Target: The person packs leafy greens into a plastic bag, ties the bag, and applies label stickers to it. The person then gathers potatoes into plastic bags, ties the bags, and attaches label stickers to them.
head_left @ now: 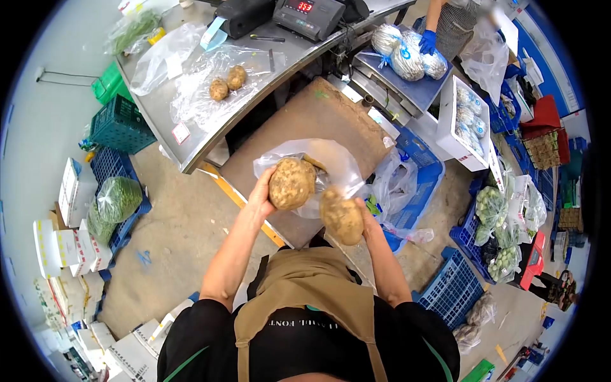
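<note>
My left hand [261,193] is closed around the side of a large brown potato [292,184]. A second large potato [342,216], slightly blurred, is gripped in my right hand [364,219]. Both are held side by side over a clear plastic bag [275,156] on a worn brown platform [267,134]. Part of another brown piece [314,163] shows at the bag, mostly hidden behind the left potato. Beyond my hands, two smaller potatoes [219,89] lie on a plastic sheet on the metal table [235,118].
A scale display [309,14] stands at the table's back edge. At right are a blue crate [428,184] with plastic bags and a white box [455,149] of wrapped bundles. Another person's blue-gloved hand [428,42] touches wrapped bundles [407,60]. Bagged greens [119,198] sit left.
</note>
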`<state>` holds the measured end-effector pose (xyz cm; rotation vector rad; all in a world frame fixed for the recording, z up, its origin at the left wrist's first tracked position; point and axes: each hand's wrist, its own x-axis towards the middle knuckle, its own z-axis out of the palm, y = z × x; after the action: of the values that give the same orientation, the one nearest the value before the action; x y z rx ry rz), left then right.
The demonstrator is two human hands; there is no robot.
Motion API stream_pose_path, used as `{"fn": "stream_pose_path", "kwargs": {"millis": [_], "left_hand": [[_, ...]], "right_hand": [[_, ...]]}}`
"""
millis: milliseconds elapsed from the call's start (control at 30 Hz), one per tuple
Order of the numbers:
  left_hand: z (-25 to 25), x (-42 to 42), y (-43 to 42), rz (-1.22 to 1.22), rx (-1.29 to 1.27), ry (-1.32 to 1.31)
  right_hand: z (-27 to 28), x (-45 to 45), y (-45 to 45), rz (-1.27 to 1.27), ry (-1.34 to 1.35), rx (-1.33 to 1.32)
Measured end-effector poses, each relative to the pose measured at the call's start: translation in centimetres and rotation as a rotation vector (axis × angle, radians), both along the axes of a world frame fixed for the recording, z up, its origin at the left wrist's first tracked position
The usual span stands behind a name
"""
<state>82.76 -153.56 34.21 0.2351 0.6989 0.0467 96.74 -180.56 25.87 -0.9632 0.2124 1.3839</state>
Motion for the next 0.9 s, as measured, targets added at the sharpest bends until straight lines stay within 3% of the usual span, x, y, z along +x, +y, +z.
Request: {"fn": "stream_pose_path", "kwargs": {"millis": [133, 233, 333, 367, 467, 500, 600, 633, 733, 767, 900], "left_hand": [[2.4, 5.1, -4.1, 0.068, -0.065, 0.024], [-1.1, 8.7, -5.9, 0.141, -0.086, -0.017], [-4.3, 10.3, -6.8, 0.230, 0.318, 0.174], [-9.3, 10.0, -6.4, 0.194, 0.404, 0.133], [-11.4, 9.5, -7.4, -0.133, 0.977, 0.519], [-12.3, 9.4, -7.8, -0.300, 1.289, 0.539], [-12.5, 9.6, -10.6, -0.400, 2.193, 0.568], [-11.9, 9.6, -10.8, -0.381, 2.244, 0.463], [-11.5, 9.2, -10.0, -0.757, 1.904, 0.532], [-11.2, 9.1, -9.8, -0.781, 1.927, 0.564], [-11.5, 8.2, -9.0, -0.528, 2.057, 0.594]], "right_hand": [[1.1, 2.4, -1.1, -0.206, -0.055, 0.120], [3.0, 3.5, -1.7, -0.287, -0.081, 0.104], [3.1, 4.5, -2.4, -0.335, -0.102, 0.102], [2.2, 5.0, -2.8, -0.343, -0.096, 0.118], [-0.3, 5.7, -3.9, -0.347, -0.092, 0.132], [-0.6, 5.8, -4.1, -0.345, -0.094, 0.131], [-0.2, 5.6, -3.6, -0.339, -0.115, 0.122], [0.0, 5.8, -3.4, -0.332, -0.131, 0.107], [0.5, 5.8, -2.9, -0.287, -0.156, 0.076], [0.8, 5.9, -2.8, -0.264, -0.157, 0.077], [2.1, 5.4, -2.6, -0.189, -0.148, 0.049]]}}
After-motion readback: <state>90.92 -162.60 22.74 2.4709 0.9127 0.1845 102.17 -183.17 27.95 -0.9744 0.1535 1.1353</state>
